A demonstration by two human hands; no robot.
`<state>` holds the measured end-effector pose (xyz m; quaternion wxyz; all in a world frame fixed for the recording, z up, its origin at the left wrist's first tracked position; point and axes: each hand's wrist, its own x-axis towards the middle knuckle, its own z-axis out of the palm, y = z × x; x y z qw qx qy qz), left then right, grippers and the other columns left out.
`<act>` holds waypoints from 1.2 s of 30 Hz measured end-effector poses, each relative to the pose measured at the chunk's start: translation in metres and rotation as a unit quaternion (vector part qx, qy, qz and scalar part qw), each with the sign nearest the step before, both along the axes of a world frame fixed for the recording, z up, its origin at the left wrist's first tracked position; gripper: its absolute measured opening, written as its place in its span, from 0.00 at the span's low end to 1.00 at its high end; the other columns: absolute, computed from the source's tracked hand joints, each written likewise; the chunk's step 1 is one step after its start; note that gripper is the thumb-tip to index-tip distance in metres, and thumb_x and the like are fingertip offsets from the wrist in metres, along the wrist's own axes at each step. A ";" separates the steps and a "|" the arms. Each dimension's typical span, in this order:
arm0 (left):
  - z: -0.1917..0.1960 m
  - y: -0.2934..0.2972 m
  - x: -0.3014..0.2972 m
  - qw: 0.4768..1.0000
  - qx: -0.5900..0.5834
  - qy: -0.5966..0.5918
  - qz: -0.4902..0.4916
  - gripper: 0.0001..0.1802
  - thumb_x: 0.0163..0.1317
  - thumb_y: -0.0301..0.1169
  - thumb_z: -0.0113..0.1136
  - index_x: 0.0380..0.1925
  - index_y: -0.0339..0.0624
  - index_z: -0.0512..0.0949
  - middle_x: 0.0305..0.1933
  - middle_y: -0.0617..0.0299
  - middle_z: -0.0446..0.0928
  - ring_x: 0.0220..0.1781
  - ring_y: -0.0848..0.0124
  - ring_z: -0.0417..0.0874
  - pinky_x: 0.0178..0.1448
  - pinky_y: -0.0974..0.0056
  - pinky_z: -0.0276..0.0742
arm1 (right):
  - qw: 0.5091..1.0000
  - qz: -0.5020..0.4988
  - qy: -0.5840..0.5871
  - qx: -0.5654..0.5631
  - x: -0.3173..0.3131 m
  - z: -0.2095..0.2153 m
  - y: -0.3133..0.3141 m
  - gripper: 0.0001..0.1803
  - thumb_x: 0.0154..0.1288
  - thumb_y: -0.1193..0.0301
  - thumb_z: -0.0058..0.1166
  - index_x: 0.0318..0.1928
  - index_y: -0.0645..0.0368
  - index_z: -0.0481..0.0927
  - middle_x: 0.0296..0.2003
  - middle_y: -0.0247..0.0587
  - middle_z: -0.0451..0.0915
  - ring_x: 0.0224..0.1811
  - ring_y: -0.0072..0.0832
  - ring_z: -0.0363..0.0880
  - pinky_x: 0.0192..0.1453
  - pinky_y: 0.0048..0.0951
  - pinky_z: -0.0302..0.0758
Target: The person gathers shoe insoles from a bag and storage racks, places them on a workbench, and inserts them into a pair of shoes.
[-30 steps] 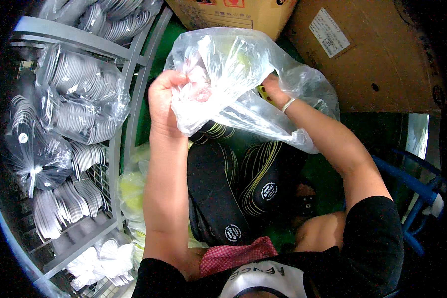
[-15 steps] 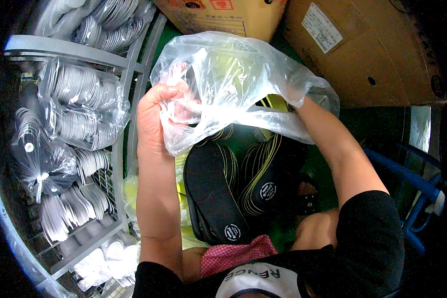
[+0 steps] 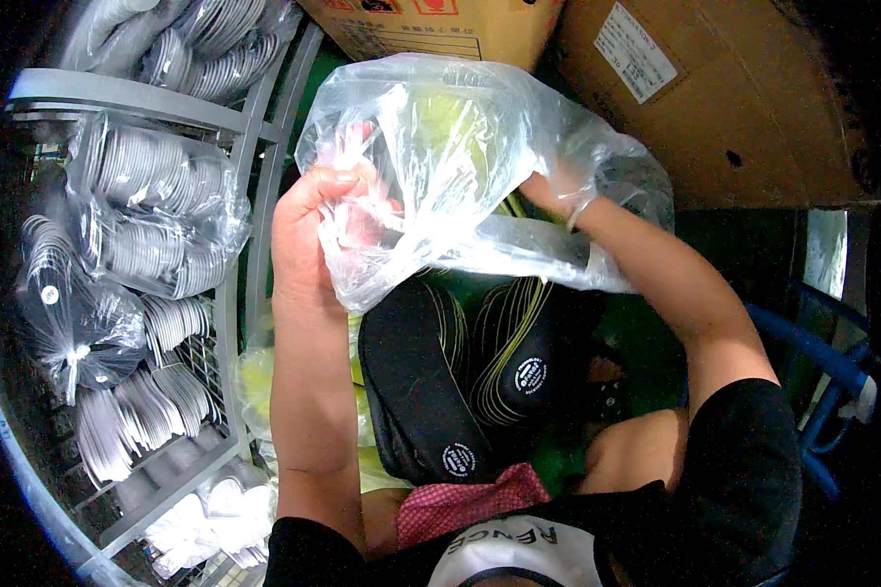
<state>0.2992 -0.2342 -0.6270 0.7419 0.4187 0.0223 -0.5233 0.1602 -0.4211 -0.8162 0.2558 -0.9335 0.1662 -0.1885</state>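
Note:
A clear plastic bag hangs in front of me, with yellow-green insoles showing blurred through its film. My left hand grips the bag's left edge, fingers closed around the gathered plastic. My right hand reaches in through the bag's opening. Its fingers are partly hidden by film, beside a dark and yellow-green edge of the insoles. Below the bag stand two stacks of black insoles with thin yellow edges, a left stack and a right stack, each with a round white print at the heel.
On my left a grey metal rack holds bagged white insoles and a dark bagged bundle. Cardboard boxes stand ahead and at the right. A blue tubular frame is at far right. Bagged yellow-green insoles lie by the rack.
My right hand has shifted left inside the bag's opening, covering part of the yellow-and-black insole edges seen before. My left hand keeps its hold on the bag.

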 end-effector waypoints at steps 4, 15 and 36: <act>0.003 -0.007 -0.005 1.000 0.027 0.005 0.015 0.25 0.45 0.25 0.45 0.49 0.35 0.63 0.22 0.61 0.68 0.20 0.67 0.70 0.30 0.62 0.72 | 0.983 0.022 0.111 0.143 0.021 -0.029 0.026 0.25 0.47 0.57 0.50 0.44 0.58 0.72 0.43 0.54 0.71 0.46 0.48 0.68 0.53 0.43 0.63; -0.005 0.000 0.002 0.999 0.026 0.017 0.013 0.23 0.46 0.25 0.46 0.46 0.33 0.65 0.21 0.59 0.69 0.19 0.68 0.69 0.28 0.65 0.70 | 0.975 -0.028 0.125 0.180 0.027 -0.019 0.003 0.37 0.38 0.56 0.58 0.51 0.60 0.66 0.48 0.54 0.67 0.51 0.48 0.65 0.57 0.38 0.61; -0.015 -0.063 -0.026 0.775 0.176 -0.606 -0.019 0.55 0.42 0.39 0.66 0.61 0.38 0.38 0.62 0.40 0.42 0.63 0.56 0.53 0.63 0.58 0.52 | 0.982 -0.023 0.184 -0.023 -0.007 0.128 -0.003 0.16 0.45 0.70 0.49 0.38 0.62 0.70 0.27 0.51 0.75 0.30 0.45 0.76 0.33 0.41 0.73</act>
